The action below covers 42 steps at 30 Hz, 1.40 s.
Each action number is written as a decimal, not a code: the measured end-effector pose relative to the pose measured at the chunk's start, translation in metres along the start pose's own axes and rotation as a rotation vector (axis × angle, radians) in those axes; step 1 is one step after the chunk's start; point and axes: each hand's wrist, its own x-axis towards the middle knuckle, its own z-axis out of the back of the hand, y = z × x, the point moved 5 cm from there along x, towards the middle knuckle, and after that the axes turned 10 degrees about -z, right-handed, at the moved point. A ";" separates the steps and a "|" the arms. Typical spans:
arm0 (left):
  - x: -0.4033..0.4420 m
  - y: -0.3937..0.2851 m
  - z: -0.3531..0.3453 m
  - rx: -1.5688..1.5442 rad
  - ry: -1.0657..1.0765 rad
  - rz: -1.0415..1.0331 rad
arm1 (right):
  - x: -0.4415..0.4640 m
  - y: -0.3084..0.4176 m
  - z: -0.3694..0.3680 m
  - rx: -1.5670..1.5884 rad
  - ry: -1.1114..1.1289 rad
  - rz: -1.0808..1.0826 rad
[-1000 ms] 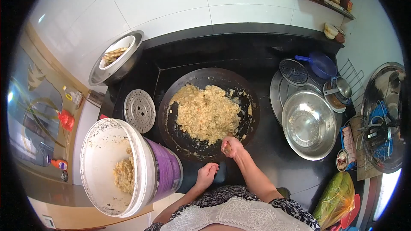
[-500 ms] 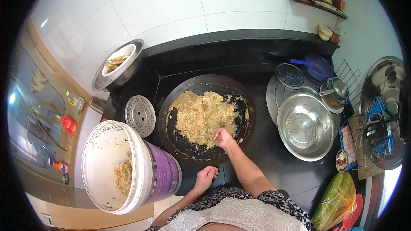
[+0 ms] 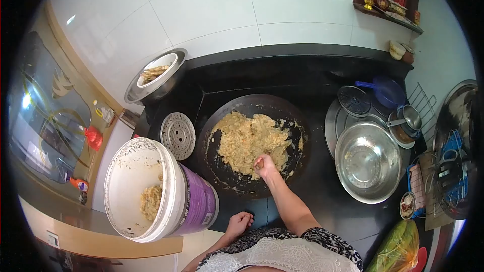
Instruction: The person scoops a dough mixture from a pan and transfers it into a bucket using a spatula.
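A large dark wok (image 3: 234, 102) holds a lumpy, pale yellow mash (image 3: 247, 138), spread more thinly at the edges. My right hand (image 3: 264, 167) is over the near side of the wok, closed around a wooden handle (image 3: 259, 164). The working end of that tool cannot be made out; it seems buried in the mash. By the front edge of the black counter my left hand (image 3: 239, 224) rests with its fingers curled in, and nothing shows in it. Left of the wok, a white bucket with a purple label (image 3: 194, 201) leans with its mouth toward me, some mash inside.
A perforated steel disc (image 3: 178, 136) lies between bucket and wok. Behind it stands a steel bowl with a white dish (image 3: 166, 63) in it. On the right are a large steel basin (image 3: 367, 162), a blue strainer (image 3: 388, 92) and a bag of green vegetables (image 3: 398, 247).
The whole view has shifted, so the counter items appear slightly lower and further right. My right hand keeps its hold on the handle at the wok's near side. My left hand stays curled.
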 end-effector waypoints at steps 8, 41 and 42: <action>0.009 0.003 0.008 0.127 0.017 -0.065 | 0.034 -0.016 -0.006 -0.005 0.022 0.002; -0.007 0.032 0.013 -0.036 0.163 -0.182 | -0.133 0.005 -0.021 -0.377 0.318 -0.186; -0.004 0.033 0.015 -0.045 0.160 -0.194 | -0.144 0.004 -0.031 -0.392 0.317 -0.181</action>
